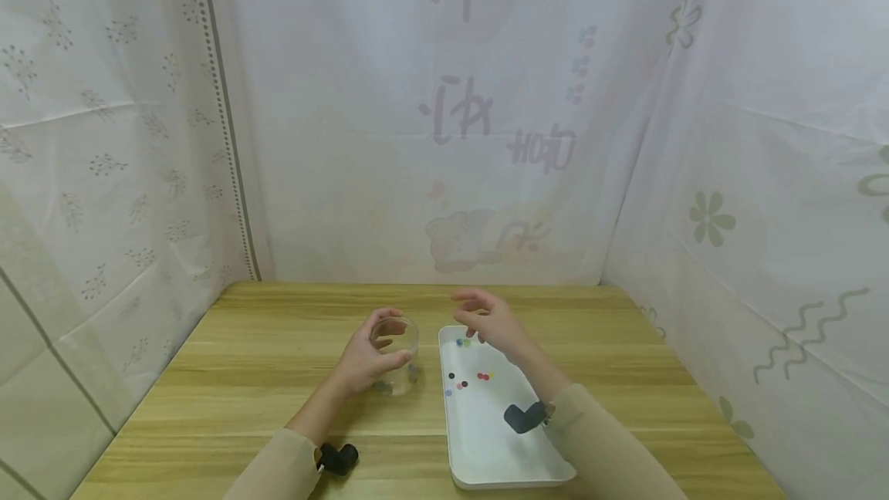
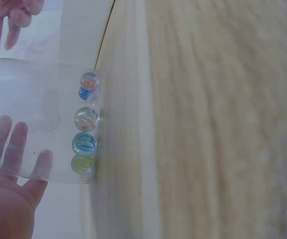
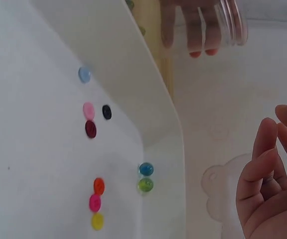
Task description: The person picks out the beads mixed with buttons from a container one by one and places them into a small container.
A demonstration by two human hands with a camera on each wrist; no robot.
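My left hand point(image 1: 368, 357) grips a clear plastic jar point(image 1: 403, 384) that stands upright on the table, left of the white tray. Several glass marbles point(image 2: 85, 143) lie on the jar's bottom, among them blue, yellow-green and clear ones. My right hand point(image 1: 491, 324) hovers above the tray's far end, its fingers loosely bent and nothing visible between them. Below it in the white tray point(image 1: 496, 473), a blue marble point(image 3: 146, 169) and a green marble point(image 3: 145, 185) sit side by side against the wall.
Small buttons lie scattered on the tray floor: light blue point(image 3: 84, 74), pink point(image 3: 88, 110), black point(image 3: 107, 112), dark red point(image 3: 90, 129), orange point(image 3: 99, 186), magenta point(image 3: 95, 202) and yellow point(image 3: 97, 221). Patterned curtains point(image 1: 430, 176) enclose the wooden table point(image 1: 264, 376).
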